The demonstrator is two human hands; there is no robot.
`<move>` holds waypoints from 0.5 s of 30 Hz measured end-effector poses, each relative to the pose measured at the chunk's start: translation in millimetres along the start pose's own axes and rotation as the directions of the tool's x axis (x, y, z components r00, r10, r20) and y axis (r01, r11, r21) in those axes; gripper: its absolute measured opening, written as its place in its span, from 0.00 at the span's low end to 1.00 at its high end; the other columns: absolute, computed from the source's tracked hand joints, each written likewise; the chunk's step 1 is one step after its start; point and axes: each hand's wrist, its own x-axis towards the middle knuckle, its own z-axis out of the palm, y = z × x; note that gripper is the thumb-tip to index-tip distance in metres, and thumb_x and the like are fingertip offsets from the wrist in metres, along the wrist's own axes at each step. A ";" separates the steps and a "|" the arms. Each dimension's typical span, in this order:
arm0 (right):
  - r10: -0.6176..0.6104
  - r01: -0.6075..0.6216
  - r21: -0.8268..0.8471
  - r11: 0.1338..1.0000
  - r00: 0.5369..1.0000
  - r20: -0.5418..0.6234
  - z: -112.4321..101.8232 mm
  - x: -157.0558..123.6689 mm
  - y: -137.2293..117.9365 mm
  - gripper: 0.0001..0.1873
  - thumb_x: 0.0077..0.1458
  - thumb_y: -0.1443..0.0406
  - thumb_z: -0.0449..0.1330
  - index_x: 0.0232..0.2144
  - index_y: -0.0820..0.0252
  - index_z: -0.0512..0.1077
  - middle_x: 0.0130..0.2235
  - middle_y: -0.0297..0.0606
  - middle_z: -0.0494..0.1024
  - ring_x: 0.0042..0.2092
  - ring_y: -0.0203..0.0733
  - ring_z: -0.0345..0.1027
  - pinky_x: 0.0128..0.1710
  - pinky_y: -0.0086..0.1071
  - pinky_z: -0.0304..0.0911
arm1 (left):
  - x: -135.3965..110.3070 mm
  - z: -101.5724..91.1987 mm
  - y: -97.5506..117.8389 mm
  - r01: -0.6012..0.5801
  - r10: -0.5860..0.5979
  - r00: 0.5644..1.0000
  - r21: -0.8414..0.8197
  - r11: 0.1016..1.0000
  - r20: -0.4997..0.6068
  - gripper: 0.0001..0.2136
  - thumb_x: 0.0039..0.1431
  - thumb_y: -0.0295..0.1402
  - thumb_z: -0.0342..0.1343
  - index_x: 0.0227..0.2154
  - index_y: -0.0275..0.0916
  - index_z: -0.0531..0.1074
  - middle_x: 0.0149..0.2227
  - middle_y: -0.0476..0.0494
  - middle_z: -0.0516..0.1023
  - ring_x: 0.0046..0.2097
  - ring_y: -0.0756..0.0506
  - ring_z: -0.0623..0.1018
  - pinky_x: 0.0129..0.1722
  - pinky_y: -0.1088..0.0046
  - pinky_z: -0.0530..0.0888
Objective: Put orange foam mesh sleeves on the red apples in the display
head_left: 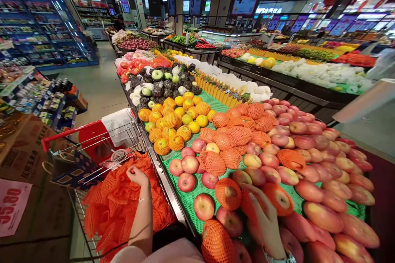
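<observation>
My left hand [138, 176] is over the shopping cart, its fingers curled together at the top of a heap of orange foam fruit nets [108, 203]. They seem to pinch one net, though the fingertips are partly hidden. On the display, my right hand [262, 209] wraps from above around an apple in an orange foam net [247, 204]; most of that apple is covered by the hand. Netted apples [228, 194] lie on both sides of it, with bare red apples [203, 206] in front and to the left on a green mat [185, 187].
The cart's red handle [80, 133] carries a white cloth [119, 125], and a dark paper bag [77, 170] sits in its seat. A metal display edge [163, 187] separates cart and fruit. Netted oranges [171, 120] lie farther back. Cardboard boxes [27, 152] stand left; a plastic-bag roll [364, 102] is right.
</observation>
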 end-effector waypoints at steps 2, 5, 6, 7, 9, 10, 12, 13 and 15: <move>-0.003 0.003 0.002 1.000 1.000 0.015 2.7 -5.6 -9.9 0.14 0.60 0.54 0.56 0.41 0.48 0.77 0.45 0.40 0.80 0.51 0.56 0.73 0.55 0.56 0.66 | -20.1 -2.8 28.3 -0.082 0.085 0.996 -0.133 0.988 0.022 0.13 0.67 0.34 0.40 0.51 0.38 0.63 0.50 0.40 0.69 0.54 0.42 0.71 0.55 0.58 0.70; -0.099 0.100 0.018 0.995 0.995 -0.008 8.9 -11.2 -34.8 0.11 0.60 0.57 0.58 0.39 0.52 0.77 0.42 0.40 0.81 0.46 0.52 0.75 0.49 0.50 0.71 | -63.7 -10.0 75.1 -0.163 0.233 0.953 -0.323 0.932 0.192 0.15 0.60 0.37 0.43 0.49 0.43 0.60 0.45 0.45 0.69 0.47 0.45 0.74 0.49 0.65 0.72; -0.145 0.145 0.024 0.989 0.989 -0.014 10.9 -12.8 -43.5 0.10 0.60 0.59 0.58 0.40 0.52 0.77 0.43 0.40 0.81 0.47 0.51 0.75 0.48 0.46 0.72 | -80.7 -13.9 89.8 -0.160 0.286 0.912 -0.387 0.908 0.294 0.17 0.57 0.41 0.48 0.48 0.44 0.61 0.41 0.46 0.70 0.43 0.46 0.74 0.45 0.67 0.73; -0.190 0.190 0.024 0.981 0.982 -0.016 12.6 -14.5 -51.2 0.09 0.60 0.61 0.58 0.41 0.52 0.77 0.44 0.39 0.81 0.48 0.49 0.75 0.47 0.44 0.72 | -98.0 -18.6 103.0 -0.130 0.346 0.838 -0.461 0.878 0.422 0.19 0.53 0.43 0.52 0.47 0.44 0.62 0.37 0.48 0.70 0.38 0.47 0.74 0.40 0.69 0.73; -0.264 0.264 0.014 0.964 0.964 -0.028 15.0 -18.3 -62.1 0.11 0.60 0.64 0.59 0.44 0.49 0.75 0.47 0.38 0.80 0.50 0.47 0.74 0.49 0.42 0.72 | -131.7 -29.1 123.0 0.057 0.462 0.565 -0.591 0.805 0.683 0.23 0.49 0.46 0.60 0.46 0.45 0.62 0.31 0.51 0.68 0.31 0.49 0.71 0.33 0.73 0.71; -0.286 0.286 0.001 0.958 0.957 -0.039 15.8 -20.3 -65.2 0.12 0.60 0.65 0.59 0.46 0.48 0.75 0.49 0.37 0.79 0.52 0.46 0.73 0.51 0.42 0.71 | -147.1 -34.1 129.2 0.150 0.498 0.423 -0.600 0.786 0.757 0.24 0.48 0.46 0.62 0.46 0.45 0.62 0.29 0.52 0.67 0.30 0.49 0.70 0.31 0.74 0.69; -0.297 0.296 -0.030 0.955 0.953 -0.062 16.7 -23.7 -67.2 0.16 0.59 0.65 0.60 0.49 0.47 0.73 0.51 0.37 0.78 0.55 0.47 0.71 0.54 0.44 0.69 | -173.1 -41.4 134.1 0.264 0.530 0.204 -0.568 0.780 0.823 0.23 0.49 0.45 0.64 0.44 0.45 0.63 0.28 0.53 0.66 0.28 0.50 0.68 0.29 0.75 0.67; -0.286 0.283 -0.046 0.958 0.955 -0.079 17.1 -24.9 -66.9 0.16 0.58 0.65 0.61 0.50 0.48 0.73 0.51 0.38 0.78 0.55 0.48 0.70 0.55 0.45 0.68 | -183.3 -43.4 133.5 0.281 0.536 0.136 -0.551 0.786 0.833 0.22 0.51 0.44 0.65 0.44 0.45 0.63 0.28 0.53 0.66 0.29 0.50 0.68 0.29 0.76 0.66; -0.228 0.225 -0.040 0.974 0.962 -0.149 17.8 -25.8 -65.0 0.16 0.56 0.63 0.63 0.48 0.50 0.73 0.49 0.39 0.79 0.52 0.48 0.72 0.53 0.45 0.69 | -197.8 -44.4 129.0 0.287 0.546 0.047 -0.535 0.795 0.836 0.19 0.53 0.43 0.64 0.44 0.45 0.64 0.28 0.53 0.67 0.29 0.50 0.68 0.30 0.76 0.66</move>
